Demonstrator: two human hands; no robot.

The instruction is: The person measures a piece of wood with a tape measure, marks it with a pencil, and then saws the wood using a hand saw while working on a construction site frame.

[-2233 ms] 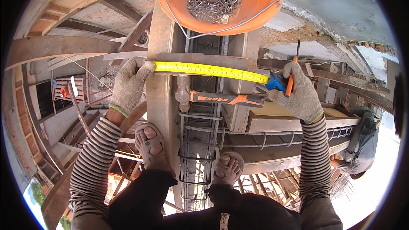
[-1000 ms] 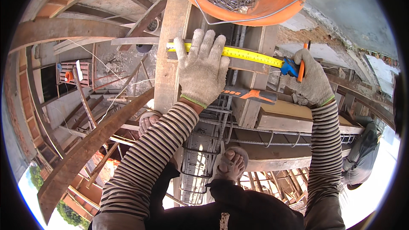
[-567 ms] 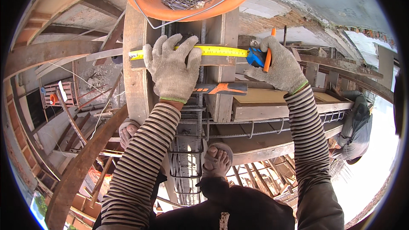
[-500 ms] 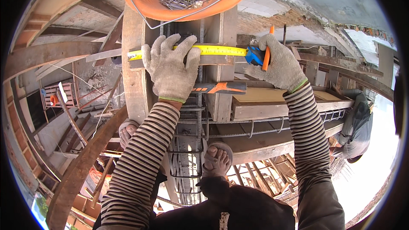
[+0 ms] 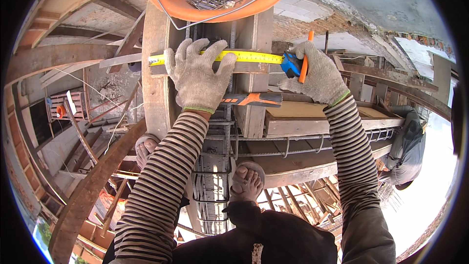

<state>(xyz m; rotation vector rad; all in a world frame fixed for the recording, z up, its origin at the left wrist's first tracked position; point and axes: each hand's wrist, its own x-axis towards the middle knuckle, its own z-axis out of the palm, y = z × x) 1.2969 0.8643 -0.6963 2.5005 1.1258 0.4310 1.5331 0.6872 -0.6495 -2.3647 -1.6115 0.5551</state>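
My left hand point(image 5: 199, 79), in a grey work glove, lies with spread fingers across the yellow blade point(image 5: 259, 57) of a tape measure, over a narrow wooden strip point(image 5: 250, 68). The strip spans two upright-sided form boards. My right hand point(image 5: 320, 76), gloved too, grips the blue tape measure case point(image 5: 290, 65) at the blade's right end. Between its thumb and fingers also stands an orange pencil-like stick point(image 5: 306, 58). Just below the strip rests an orange and black tool handle point(image 5: 256, 99); its other end is hidden by my left hand.
An orange bucket point(image 5: 264, 7) of nails stands at the far end of the form boards point(image 5: 253, 117). A rebar cage point(image 5: 211, 181) runs between the boards, near my sandalled feet point(image 5: 246, 181). Another person point(image 5: 406, 149) bends at the right. Timber beams point(image 5: 93, 190) cross at left.
The view has shifted slightly, so the bucket sits a little higher. Both hands keep their places on the tape measure and the strip.
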